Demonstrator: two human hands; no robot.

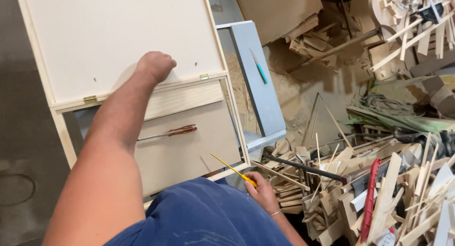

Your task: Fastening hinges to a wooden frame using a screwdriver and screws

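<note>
Gripping a thin yellow tool [233, 169], right hand [261, 191].

A teal-handled tool [259, 66] lies on my grey bench [256, 80]; wood offcuts [379, 194] and a red strip [370, 198] crowd the right.

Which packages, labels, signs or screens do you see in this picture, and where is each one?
No screen or sign is in view.
Small white tag: bottom right, among the wood offcuts, with a little red on it; too small to tell more.
</note>
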